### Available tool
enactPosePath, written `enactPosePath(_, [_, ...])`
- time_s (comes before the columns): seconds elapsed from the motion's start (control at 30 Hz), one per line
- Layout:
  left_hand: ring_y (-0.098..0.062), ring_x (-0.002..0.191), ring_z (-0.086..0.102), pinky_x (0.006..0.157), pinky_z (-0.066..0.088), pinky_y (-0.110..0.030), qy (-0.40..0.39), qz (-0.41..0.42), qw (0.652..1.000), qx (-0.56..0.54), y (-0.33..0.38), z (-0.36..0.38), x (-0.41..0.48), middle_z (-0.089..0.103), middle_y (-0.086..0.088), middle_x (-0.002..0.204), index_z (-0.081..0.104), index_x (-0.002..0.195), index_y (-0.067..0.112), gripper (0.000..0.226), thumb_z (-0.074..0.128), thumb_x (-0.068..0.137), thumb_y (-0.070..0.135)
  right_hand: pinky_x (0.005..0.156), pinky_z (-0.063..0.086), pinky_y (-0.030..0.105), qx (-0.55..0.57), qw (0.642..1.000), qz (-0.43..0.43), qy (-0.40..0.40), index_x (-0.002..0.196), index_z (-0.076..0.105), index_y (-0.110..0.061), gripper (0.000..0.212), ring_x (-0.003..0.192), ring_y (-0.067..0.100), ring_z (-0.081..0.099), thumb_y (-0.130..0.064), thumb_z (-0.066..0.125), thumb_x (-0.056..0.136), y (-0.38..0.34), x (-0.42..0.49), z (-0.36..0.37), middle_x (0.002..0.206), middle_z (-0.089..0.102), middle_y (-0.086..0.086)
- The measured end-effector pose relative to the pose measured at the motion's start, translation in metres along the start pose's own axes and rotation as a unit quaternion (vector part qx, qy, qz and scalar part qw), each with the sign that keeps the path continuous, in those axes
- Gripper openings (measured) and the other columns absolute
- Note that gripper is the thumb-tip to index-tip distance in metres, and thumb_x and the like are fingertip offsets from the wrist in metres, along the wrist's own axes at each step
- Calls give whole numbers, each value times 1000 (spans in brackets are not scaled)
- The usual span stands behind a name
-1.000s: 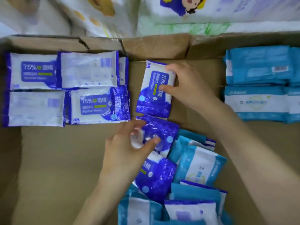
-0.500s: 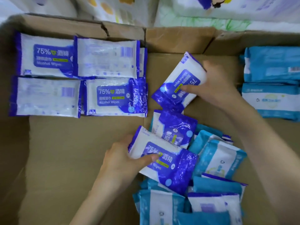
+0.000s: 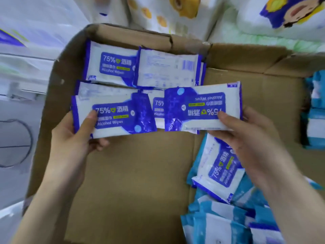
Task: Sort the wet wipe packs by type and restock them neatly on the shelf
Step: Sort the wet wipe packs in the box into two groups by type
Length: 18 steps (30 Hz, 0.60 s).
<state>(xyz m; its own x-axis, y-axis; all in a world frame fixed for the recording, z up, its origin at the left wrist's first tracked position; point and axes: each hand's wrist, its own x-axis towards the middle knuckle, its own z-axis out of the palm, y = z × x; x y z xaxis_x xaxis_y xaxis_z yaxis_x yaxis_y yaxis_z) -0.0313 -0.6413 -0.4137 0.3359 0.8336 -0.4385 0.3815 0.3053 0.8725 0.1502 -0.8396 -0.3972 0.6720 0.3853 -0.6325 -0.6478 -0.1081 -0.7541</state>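
Observation:
My left hand (image 3: 73, 138) grips a dark-blue alcohol wipe pack (image 3: 114, 117) by its left end, label upright. My right hand (image 3: 246, 138) grips a second alcohol wipe pack (image 3: 202, 108) by its right end, label upside down. Both packs hover over the front row of sorted alcohol packs (image 3: 158, 108) in the cardboard box (image 3: 133, 173). Behind them lie two more sorted alcohol packs (image 3: 112, 66), one face down with its barcode showing (image 3: 167, 67). A mixed heap of light-blue packs (image 3: 219, 221) and one alcohol pack (image 3: 221, 169) lies at the lower right.
Stacked light-blue packs (image 3: 316, 111) sit at the box's right edge, blurred. Box flaps (image 3: 237, 57) rise at the back. Large printed tissue packages (image 3: 263, 20) stand behind the box. A white shelf surface (image 3: 17, 120) runs along the left.
Both hands have carried their alcohol packs left and up to the sorted row; the left pack came out of the heap, and the right pack has turned level.

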Motion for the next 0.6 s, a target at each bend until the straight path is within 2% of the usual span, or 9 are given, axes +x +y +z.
enactPosePath(0.13, [-8,50,55,46,44,-15,12,20,1000,9,-8,-17,31,73,-4,88,64,96,22,8,66,88,21,66,57,24,-28,999,-13,12,113,54,-4,30,90,18,72,3,64,85,22,8,33,105,71,7])
enactPosePath(0.23, [-8,56,60,53,49,-18,56,54,996,35,-13,-18,42,72,-5,89,64,94,19,14,73,83,20,64,57,22,-57,997,-30,50,114,49,-7,35,92,14,70,2,66,84,40,14,51,112,67,7])
enactPosePath(0.33, [-11,63,67,64,55,-27,123,76,989,41,-17,-10,41,71,-6,98,59,107,12,36,75,79,26,65,57,22,-51,993,-33,101,115,49,-5,36,91,15,70,-1,68,84,51,18,59,111,66,8])
enactPosePath(0.4, [-13,70,70,72,58,-34,175,90,979,59,-19,-5,33,68,-4,106,53,114,13,42,73,79,26,67,57,27,-96,984,-50,138,110,50,-8,36,83,12,70,-6,71,82,55,20,60,107,67,6])
enactPosePath(0.47, [-13,83,68,81,56,-28,208,135,961,127,-19,2,20,61,-3,117,50,118,13,41,68,82,25,69,58,36,-183,966,-85,165,104,48,-12,34,68,8,69,-13,74,81,57,21,61,95,65,-3])
enactPosePath(0.5, [-13,93,64,84,50,-17,213,173,945,178,-19,7,12,56,-6,123,50,120,12,42,67,83,24,70,57,40,-221,954,-103,176,100,47,-15,33,65,9,68,-16,74,81,58,20,61,90,62,-8])
enactPosePath(0.53, [-14,101,58,82,42,-6,214,209,924,237,-18,11,5,51,-8,129,52,122,10,42,65,85,23,72,55,41,-257,940,-120,188,96,45,-17,34,69,13,67,-20,75,81,59,19,61,87,59,-9])
enactPosePath(0.57, [-16,107,54,78,37,-5,212,238,898,302,-20,15,0,48,-9,133,54,124,11,40,63,87,24,75,51,37,-294,925,-138,199,94,43,-19,36,79,20,65,-23,75,80,60,19,62,88,57,-6])
enactPosePath(0.6, [-20,110,52,76,36,-13,203,262,870,365,-22,17,-2,47,-7,136,57,125,14,37,59,90,27,76,45,31,-327,909,-152,209,93,41,-19,38,88,24,60,-25,76,78,61,18,61,92,56,-2])
